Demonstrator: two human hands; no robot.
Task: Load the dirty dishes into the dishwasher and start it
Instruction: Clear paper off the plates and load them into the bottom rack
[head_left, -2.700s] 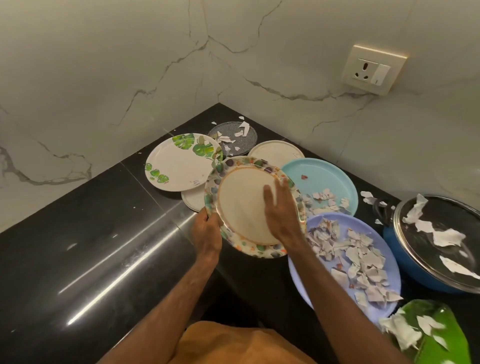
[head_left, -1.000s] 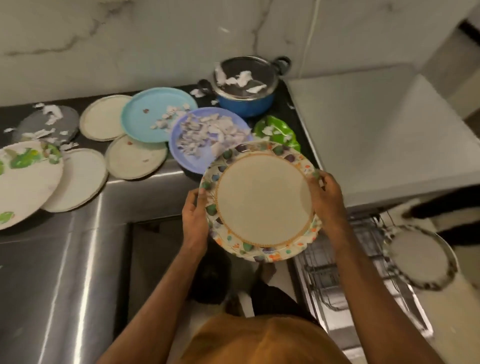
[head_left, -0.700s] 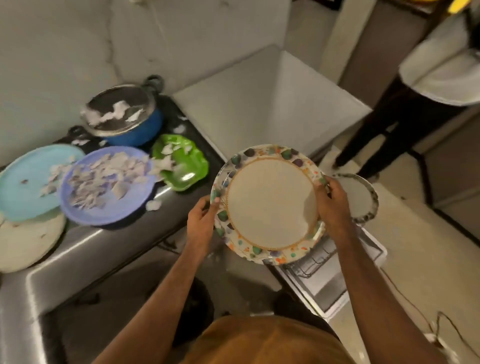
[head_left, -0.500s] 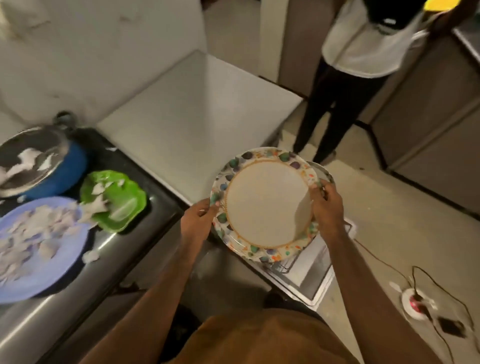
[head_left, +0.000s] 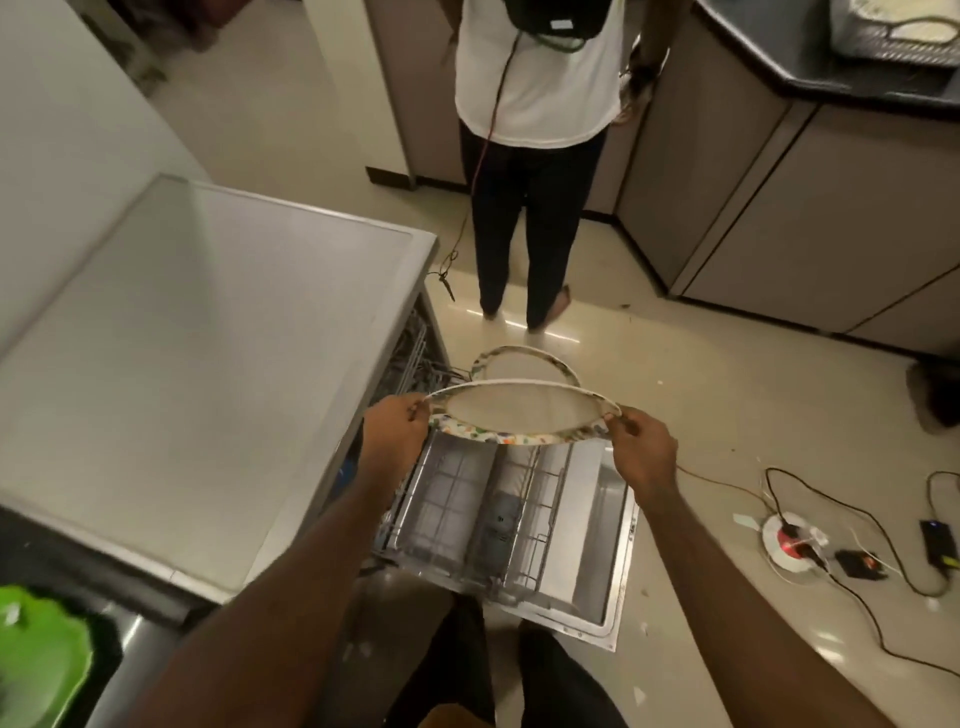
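Plate (head_left: 522, 415) with a speckled, multicoloured rim hangs between two bare hands over an open dishwasher (head_left: 208, 338). The left hand (head_left: 392, 434) pinches the rim at its left edge between thumb and curled fingers (head_left: 410, 408); the right hand (head_left: 641, 449) pinches the opposite edge the same way. The plate is tilted so that it shows almost edge-on, its pale centre facing up. Directly below it lies the dishwasher's lowered door (head_left: 602, 551), with the wire rack (head_left: 457, 514) drawn out over it. A second plate (head_left: 524, 364) of similar pattern stands just behind the held one, at the far end of the rack; whether the two touch cannot be told. The dishwasher's grey top fills the left of the frame, and a green dish (head_left: 36, 660) sits on the dark bench (head_left: 62, 551) at the lower left corner. On the tiled floor (head_left: 701, 389) beyond, a person (head_left: 535, 156) in a white top and dark trousers stands facing away, near grey cabinets (head_left: 831, 234). Cables and a round socket (head_left: 787, 540) lie on the floor at right.
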